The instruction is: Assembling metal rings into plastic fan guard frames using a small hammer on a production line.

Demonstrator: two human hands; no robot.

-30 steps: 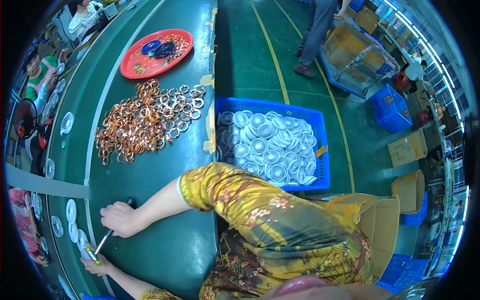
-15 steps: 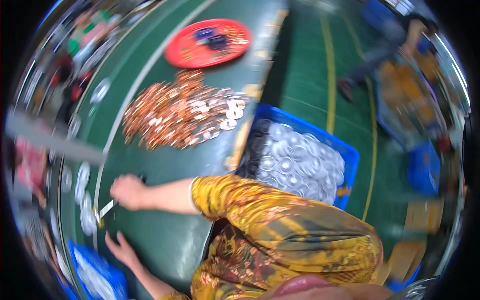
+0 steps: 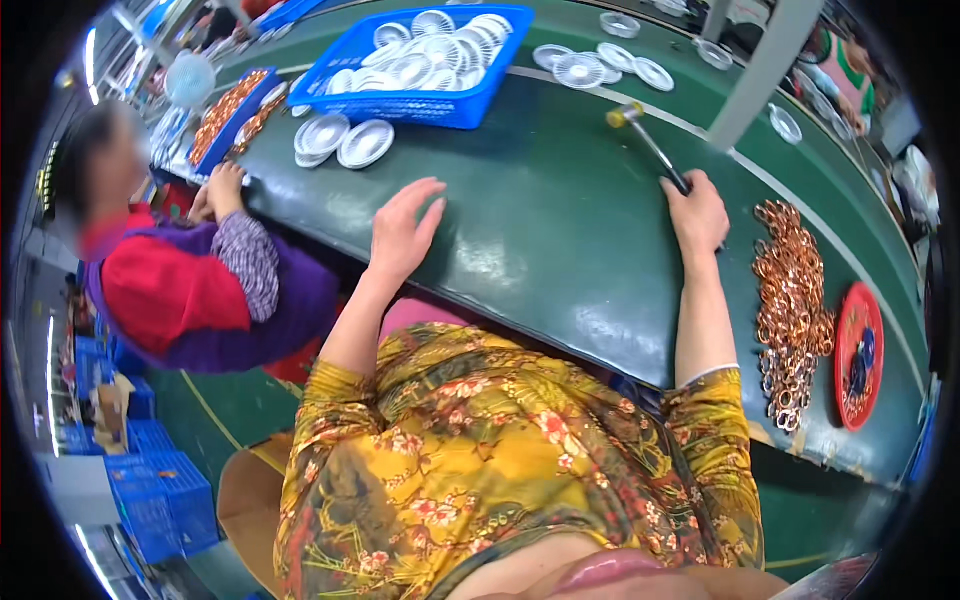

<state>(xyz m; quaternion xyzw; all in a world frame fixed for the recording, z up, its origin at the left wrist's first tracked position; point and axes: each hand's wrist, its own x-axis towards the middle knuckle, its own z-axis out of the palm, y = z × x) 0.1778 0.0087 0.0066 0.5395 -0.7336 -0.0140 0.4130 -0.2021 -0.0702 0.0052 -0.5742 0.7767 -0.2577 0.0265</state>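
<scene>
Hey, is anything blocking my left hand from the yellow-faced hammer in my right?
Nothing visible: just green tabletop lies between your open left hand and the yellow-faced hammer in your right hand.

The green worktable (image 3: 560,225) had a smooth top, glossy with reflected light near its front edge. The hammer (image 3: 657,151) had a shiny metal shaft. Toward the table's right end, polished, copper-coloured metal rings (image 3: 790,290) lay beside a red plastic tray (image 3: 844,350). The slatted white discs (image 3: 365,145) looked like smooth plastic.
</scene>
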